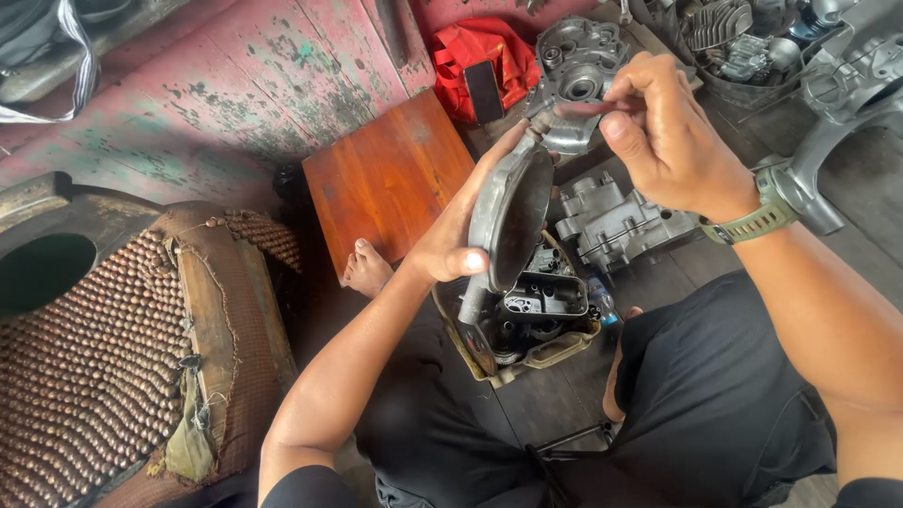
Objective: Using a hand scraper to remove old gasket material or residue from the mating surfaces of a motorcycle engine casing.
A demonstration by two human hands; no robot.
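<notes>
Fingers [467,261] of left hand [451,246] grip round grey engine cover [511,214]; right hand [663,132] pinches thin tool [585,108] at rim. Below: dark plank floor [555,400], wooden board [388,179], peeling red wall [235,89].

the thin tool [588,107] in the right hand [673,141] is blurred; its tip hides behind the cover [513,212].

Soft daylight, mild shadows (edges bend), sharp w/ little blur.
</notes>
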